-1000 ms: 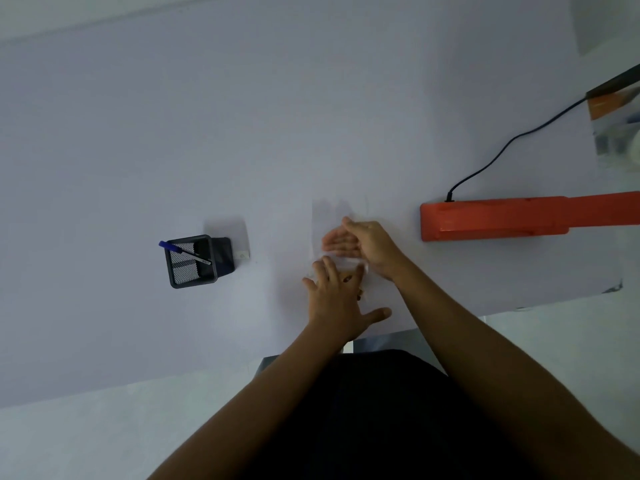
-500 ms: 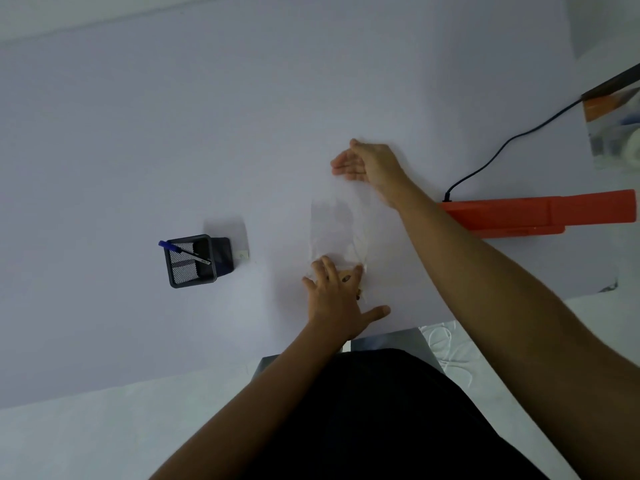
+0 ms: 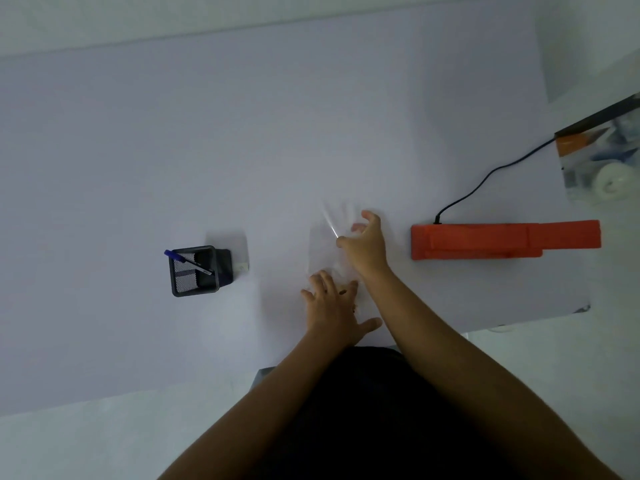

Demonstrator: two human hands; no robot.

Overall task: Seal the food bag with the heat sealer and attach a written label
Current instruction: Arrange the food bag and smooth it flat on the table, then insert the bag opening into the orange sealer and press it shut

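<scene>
Head view: left hand [image 3: 330,306] presses flat on the clear bag [image 3: 327,249] near the table [image 3: 138,150] edge; right hand [image 3: 367,244] loosely curled over it.

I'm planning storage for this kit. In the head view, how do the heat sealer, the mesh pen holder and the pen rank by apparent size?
1. Orange heat sealer, clearly largest.
2. Mesh pen holder.
3. Blue pen, smallest; it lies partly inside the holder, so its full length is uncertain.
</scene>
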